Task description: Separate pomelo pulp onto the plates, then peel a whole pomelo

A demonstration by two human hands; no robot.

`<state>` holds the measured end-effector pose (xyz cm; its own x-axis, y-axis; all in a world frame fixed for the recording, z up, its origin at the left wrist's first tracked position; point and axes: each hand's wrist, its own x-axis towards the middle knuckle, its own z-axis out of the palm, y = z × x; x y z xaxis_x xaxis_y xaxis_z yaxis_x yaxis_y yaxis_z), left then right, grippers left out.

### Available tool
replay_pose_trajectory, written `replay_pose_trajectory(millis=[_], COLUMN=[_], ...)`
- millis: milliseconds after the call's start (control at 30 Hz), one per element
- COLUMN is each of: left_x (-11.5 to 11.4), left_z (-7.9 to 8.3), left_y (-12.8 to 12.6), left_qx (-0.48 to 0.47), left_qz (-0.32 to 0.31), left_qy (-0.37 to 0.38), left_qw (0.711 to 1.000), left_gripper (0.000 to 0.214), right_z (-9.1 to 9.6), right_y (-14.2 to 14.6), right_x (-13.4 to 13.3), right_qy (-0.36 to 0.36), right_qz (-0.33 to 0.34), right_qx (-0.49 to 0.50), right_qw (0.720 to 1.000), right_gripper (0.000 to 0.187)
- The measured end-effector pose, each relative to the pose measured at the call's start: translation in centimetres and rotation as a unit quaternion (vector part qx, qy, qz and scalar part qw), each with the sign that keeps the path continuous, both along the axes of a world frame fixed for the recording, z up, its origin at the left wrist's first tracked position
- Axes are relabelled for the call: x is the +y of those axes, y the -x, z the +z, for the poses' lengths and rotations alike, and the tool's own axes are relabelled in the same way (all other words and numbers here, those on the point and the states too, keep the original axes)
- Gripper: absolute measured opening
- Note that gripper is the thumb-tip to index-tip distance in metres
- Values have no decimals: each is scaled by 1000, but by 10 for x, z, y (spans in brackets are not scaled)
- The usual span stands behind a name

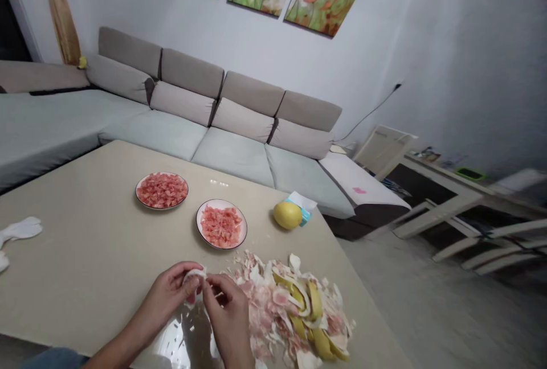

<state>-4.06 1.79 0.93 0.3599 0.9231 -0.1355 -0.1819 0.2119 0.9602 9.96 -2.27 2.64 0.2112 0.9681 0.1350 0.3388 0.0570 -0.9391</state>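
Observation:
My left hand (pixel 168 289) is closed around a pomelo segment (pixel 195 274), whose white skin shows at the top and pink flesh below. Fingertips of my right hand (pixel 231 309) pinch the segment's right edge, so both hands meet on it. Just to their right spreads a heap of pomelo peel (pixel 314 300), with yellow rind, white pith and pinkish membranes. Beyond the hands sits a plate (pixel 199 232) of pink pomelo flesh. Farther left, a second plate (pixel 137 197) is piled with more pink flesh.
Near the table's (pixel 85 244) right edge, a whole yellow pomelo (pixel 288 215) stands against a blue tissue pack (pixel 305 208). White gloves (pixel 21 229) lie at the far left. A grey sofa (pixel 231 144) runs behind the table; a chair (pixel 384 150) and desk are at right.

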Motion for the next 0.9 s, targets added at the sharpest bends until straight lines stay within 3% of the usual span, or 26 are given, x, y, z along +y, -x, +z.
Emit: replay_pose_trajectory(millis=[200, 467, 600, 800, 900], left_x=[-3, -5, -7, -8, -6], left_z=[5, 8, 8, 12, 14], left_y=[1, 3, 4, 7, 9], left_qx=[32, 29, -14, -105, -131], left_qz=[32, 17, -17, -69, -94], left_qy=[-21, -22, 17, 135, 152], left_qw=[999, 999, 1000, 983, 975], left_gripper=[43, 41, 41, 35, 31], right_z=[5, -1, 7, 17, 21], right_y=[3, 8, 7, 3, 3], right_x=[-2, 3, 6, 5, 4], right_qy=[57, 76, 89, 101, 100], right_qz=[4, -39, -25, 13, 18], right_qx=[7, 74, 88, 73, 50], right_qw=[998, 994, 992, 992, 994], right_gripper=[19, 15, 15, 17, 14])
